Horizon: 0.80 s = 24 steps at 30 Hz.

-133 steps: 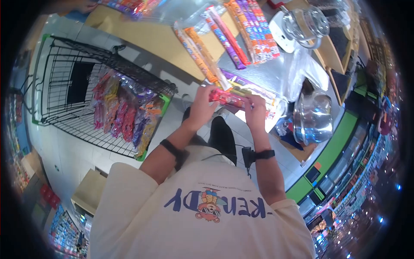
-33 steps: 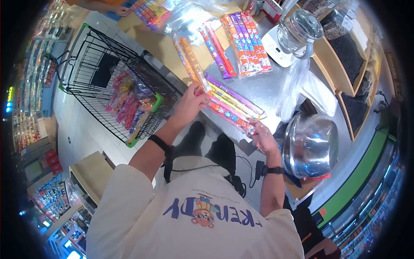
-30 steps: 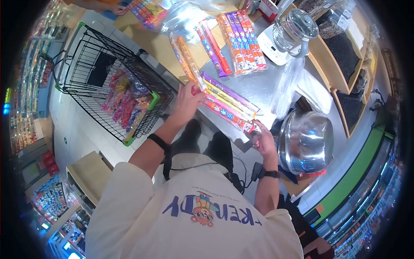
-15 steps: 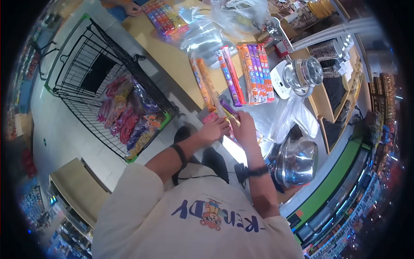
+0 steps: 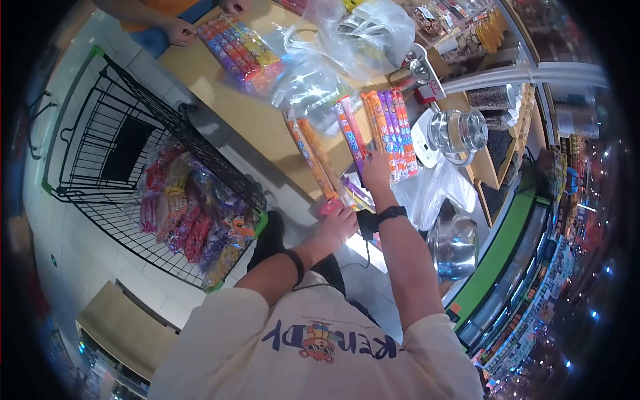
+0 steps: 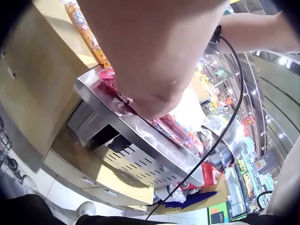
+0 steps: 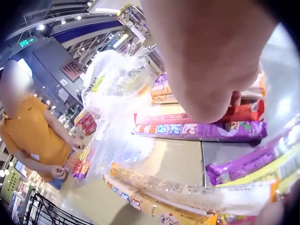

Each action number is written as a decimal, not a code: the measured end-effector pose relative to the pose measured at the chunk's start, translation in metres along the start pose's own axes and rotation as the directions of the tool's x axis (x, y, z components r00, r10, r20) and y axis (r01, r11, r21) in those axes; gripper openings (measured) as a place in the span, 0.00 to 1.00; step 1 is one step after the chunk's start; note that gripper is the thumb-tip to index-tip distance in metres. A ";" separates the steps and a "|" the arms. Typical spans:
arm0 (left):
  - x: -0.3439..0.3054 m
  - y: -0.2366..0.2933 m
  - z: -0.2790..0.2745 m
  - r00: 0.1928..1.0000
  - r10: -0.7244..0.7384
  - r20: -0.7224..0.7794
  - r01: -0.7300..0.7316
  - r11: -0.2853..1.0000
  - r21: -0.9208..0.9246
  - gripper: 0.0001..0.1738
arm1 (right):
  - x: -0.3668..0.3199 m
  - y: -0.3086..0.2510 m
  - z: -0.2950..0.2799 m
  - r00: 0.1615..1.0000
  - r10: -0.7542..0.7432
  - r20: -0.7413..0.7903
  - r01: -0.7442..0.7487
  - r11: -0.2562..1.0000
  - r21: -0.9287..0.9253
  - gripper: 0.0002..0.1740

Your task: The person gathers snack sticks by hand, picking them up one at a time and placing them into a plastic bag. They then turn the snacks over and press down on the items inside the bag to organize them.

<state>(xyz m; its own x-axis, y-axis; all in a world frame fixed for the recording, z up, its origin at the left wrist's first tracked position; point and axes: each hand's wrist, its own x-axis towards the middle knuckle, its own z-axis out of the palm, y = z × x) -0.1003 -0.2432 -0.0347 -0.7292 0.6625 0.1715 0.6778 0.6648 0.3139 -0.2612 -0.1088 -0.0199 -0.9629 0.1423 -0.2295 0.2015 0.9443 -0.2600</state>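
My left hand [image 5: 339, 230] rests over the near end of a pink-wrapped long snack stick [image 5: 328, 205] at the edge of the metal counter. In the left wrist view its back hides the fingers, so I cannot tell how they close. My right hand [image 5: 377, 172] reaches farther over the counter, its fingers curled at a red-wrapped stick [image 7: 246, 111]. Alongside lies a purple-wrapped stick [image 7: 201, 131]. Between the hands are another purple stick [image 7: 241, 161] and a yellow one [image 7: 248, 173]. Two orange sticks [image 5: 313, 160] lie left of these.
Several orange, purple and red sticks [image 5: 393, 133] lie beyond my right hand, beside a glass kettle [image 5: 459, 133]. Clear plastic bags [image 5: 313, 87] cover the back. A loaded shopping cart [image 5: 187, 200] stands left, a steel pot [image 5: 455, 247] right. A person in orange [image 7: 33, 126] stands opposite.
Both hands held the ends of the pink-red stick, then came together at its left end. My right hand has since moved forward to the red and purple pair; the left stays near the edge.
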 end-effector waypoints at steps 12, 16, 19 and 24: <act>-0.001 -0.004 -0.006 0.971 0.008 -0.237 -0.038 0.992 -0.124 0.06 | -0.004 0.023 0.002 0.990 -0.138 0.019 0.139 0.989 -0.054 0.16; 0.005 -0.006 -0.008 0.983 0.057 -0.175 -0.072 0.994 -0.082 0.10 | -0.028 0.036 -0.042 0.988 -0.147 -0.042 0.149 0.987 0.057 0.17; 0.003 -0.008 -0.004 0.987 0.116 -0.110 -0.118 0.993 -0.014 0.09 | -0.078 0.043 -0.081 0.997 -0.073 -0.004 0.068 0.918 0.390 0.17; 0.002 -0.009 -0.001 0.985 0.140 -0.099 -0.144 0.989 -0.032 0.16 | -0.175 0.057 -0.101 0.976 0.121 0.179 -0.197 0.835 0.514 0.17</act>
<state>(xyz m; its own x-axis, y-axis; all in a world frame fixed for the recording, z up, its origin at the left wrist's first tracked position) -0.1079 -0.2482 -0.0364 -0.6328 0.7115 0.3054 0.7722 0.5511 0.3161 -0.0994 -0.0497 0.1006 -0.8838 0.2000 -0.4230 0.4505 0.6079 -0.6538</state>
